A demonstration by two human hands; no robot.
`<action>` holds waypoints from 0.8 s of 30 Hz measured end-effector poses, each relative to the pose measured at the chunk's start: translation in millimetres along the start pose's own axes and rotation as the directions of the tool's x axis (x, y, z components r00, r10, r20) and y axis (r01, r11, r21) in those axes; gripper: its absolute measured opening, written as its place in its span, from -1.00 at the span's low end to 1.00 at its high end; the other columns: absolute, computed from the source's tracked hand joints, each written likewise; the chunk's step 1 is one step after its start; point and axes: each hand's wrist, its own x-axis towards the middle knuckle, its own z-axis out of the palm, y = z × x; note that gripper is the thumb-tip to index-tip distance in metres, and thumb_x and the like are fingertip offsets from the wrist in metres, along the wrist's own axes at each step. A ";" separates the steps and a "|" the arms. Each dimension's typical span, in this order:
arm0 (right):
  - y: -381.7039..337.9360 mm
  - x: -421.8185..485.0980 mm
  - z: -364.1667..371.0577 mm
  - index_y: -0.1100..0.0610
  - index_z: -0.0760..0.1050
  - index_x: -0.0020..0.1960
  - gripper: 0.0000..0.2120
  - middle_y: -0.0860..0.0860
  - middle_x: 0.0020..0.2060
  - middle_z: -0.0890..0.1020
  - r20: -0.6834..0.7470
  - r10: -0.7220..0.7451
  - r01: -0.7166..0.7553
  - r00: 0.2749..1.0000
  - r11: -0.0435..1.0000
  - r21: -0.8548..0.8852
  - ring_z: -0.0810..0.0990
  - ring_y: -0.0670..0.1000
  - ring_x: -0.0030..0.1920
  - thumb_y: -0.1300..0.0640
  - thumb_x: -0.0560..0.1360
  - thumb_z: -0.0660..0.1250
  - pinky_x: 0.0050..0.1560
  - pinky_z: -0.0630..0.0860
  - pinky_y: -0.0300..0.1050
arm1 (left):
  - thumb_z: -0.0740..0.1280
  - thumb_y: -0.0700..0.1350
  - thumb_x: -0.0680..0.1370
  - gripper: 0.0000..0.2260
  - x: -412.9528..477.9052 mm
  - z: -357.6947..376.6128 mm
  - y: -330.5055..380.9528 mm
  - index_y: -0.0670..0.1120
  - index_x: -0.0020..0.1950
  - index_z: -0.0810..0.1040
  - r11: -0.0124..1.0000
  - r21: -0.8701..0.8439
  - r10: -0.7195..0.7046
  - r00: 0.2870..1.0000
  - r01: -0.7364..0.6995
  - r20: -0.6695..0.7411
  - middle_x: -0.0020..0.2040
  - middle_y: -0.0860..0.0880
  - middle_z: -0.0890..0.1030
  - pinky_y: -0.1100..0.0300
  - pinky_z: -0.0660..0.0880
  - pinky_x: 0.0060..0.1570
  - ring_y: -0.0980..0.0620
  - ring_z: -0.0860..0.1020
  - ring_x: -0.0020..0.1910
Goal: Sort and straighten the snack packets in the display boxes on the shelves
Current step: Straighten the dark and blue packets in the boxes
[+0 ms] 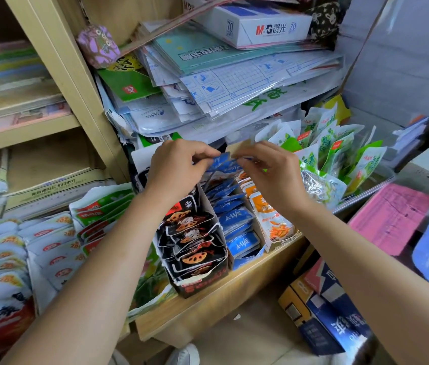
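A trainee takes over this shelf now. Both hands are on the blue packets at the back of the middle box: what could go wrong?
The left hand and right hand pinch the rear blue packets; a tug may spill some into the orange packets.
The left forearm passes close by the black box at the shelf edge; a nudge might tip it.
The slanting paper stack overhead could slide if bumped.

It was a small shop: cardboard display boxes (203, 281) packed with snack packets (237, 218) stood just below the fingers (197, 150), plastic-wrapped exercise books (234, 83) were piled above them, and an M&G paper ream (260, 27) lay higher still.
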 end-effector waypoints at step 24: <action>3.7 -19.9 -31.9 0.10 0.68 0.11 -0.77 -0.05 -0.07 0.68 0.339 0.139 -0.134 0.930 0.990 -0.039 0.60 -0.21 -0.14 0.14 0.46 0.53 -0.07 0.56 -0.29 | 0.44 0.10 0.49 -0.91 -16.3 8.3 5.3 0.16 -0.17 0.72 0.935 0.352 0.026 0.998 -0.045 0.058 -0.26 0.10 0.68 0.09 0.31 0.16 0.01 0.55 -0.20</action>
